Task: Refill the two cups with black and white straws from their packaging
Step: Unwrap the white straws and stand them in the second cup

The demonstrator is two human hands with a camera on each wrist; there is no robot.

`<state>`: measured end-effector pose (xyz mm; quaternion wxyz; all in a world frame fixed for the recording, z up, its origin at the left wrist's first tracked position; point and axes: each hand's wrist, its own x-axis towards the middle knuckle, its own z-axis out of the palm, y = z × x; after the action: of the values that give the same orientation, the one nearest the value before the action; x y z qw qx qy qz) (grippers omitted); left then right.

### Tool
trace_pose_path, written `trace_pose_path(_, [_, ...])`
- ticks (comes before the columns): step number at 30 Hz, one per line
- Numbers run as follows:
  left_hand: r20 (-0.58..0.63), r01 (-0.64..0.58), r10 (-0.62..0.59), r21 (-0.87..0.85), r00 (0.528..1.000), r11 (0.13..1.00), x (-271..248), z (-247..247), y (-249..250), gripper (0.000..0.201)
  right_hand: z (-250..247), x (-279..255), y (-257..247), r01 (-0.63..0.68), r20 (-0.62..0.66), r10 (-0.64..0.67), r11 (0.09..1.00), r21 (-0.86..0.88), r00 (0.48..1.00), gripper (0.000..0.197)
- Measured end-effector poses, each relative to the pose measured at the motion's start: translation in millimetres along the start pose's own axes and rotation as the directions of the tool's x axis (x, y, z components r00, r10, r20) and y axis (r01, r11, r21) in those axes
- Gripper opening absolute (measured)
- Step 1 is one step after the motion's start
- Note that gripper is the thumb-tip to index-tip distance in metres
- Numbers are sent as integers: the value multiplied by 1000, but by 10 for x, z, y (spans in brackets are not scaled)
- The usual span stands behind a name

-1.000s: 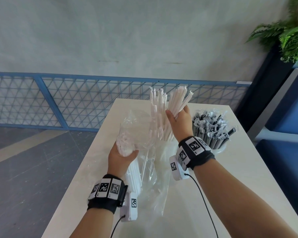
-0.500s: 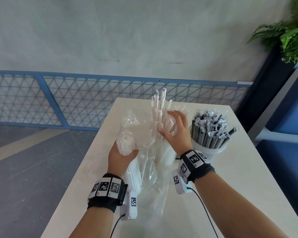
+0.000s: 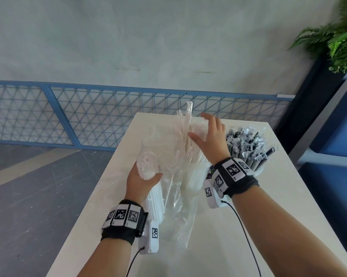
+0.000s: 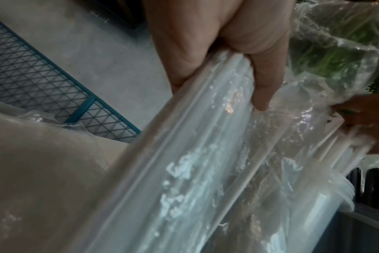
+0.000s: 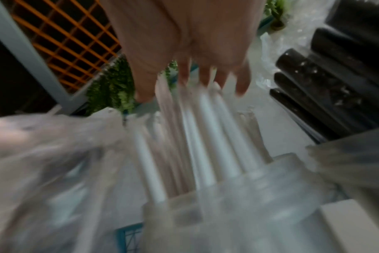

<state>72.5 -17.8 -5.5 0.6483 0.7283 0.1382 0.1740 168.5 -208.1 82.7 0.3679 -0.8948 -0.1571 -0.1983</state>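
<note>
Two hands over white table [image 3: 238,226]. Left hand [image 3: 141,181] grips bundle of white straws [image 3: 146,166] inside clear plastic bag [image 3: 180,206], fingers curled round it, held tilted above table. Right hand [image 3: 210,136] spread, fingers straight, palm against tops of white straws in cup [image 3: 190,144], holding nothing. That clear cup [image 3: 192,176] stands on table between the hands. Black straws [image 3: 246,144], individually wrapped, fill second cup [image 3: 258,170] just right of it, beside right wrist
</note>
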Motion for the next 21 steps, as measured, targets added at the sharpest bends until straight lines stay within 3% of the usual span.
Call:
trace_pose_path(1, [11,-5,5,-1,1000,1000,-10,-5,16,50,-7,-56,-48,42,-92,-43,999,-10,995,59])
trace_pose_path(3, [26,-5,5,-10,1000,1000,-24,-16,46,51,-11,-229,-196,170,-238,-154,984,48,959,45])
trace_pose_path(5, [24,2,-2,-15,1000,1000,-33,-34,62,53,54,-419,-325,247,-136,-227,957,153,964,25])
trace_pose_path(8, [31,-7,7,-8,999,1000,-36,-57,71,54,203,-590,-397,172,144,-194,973,154,970,16])
trace_pose_path(15, [73,-25,26,-20,997,1000,-69,-66,90,54,223,-565,-423,27,311,-20,999,-17,950,38])
trace_pose_path(21, [136,-45,48,-24,990,999,-101,-27,100,54,237,-449,-472,19,382,74,972,-234,921,33])
